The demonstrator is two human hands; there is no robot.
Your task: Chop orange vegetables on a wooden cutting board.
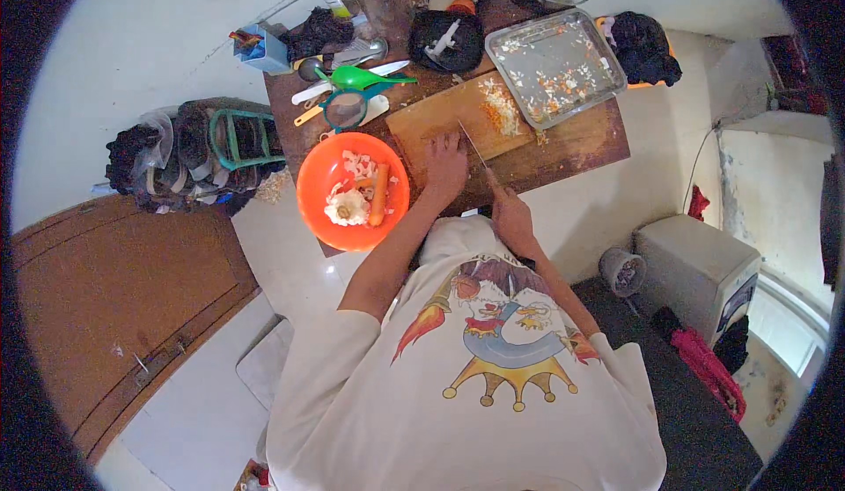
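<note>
My right hand [512, 219] grips a kitchen knife [474, 144], its blade angled over the wooden cutting board [422, 121]. Just left of the blade, my left hand [449, 164] rests on the board with its fingers bent; whatever may lie beneath them is hidden. Finely chopped white and orange vegetable bits [502, 108] are heaped at the board's right end. An orange plastic bowl [310, 180] stands to the left of my left forearm. Inside it are a carrot [379, 194], a white cabbage piece [346, 207] and pale scraps.
A metal tray [538, 118] with scattered chopped bits overlaps the board's right. Behind the bowl lie a strainer [345, 108], a green ladle [356, 78] and another knife [389, 68]. A black bag [445, 42] and jars line the wooden table's [594, 134] back.
</note>
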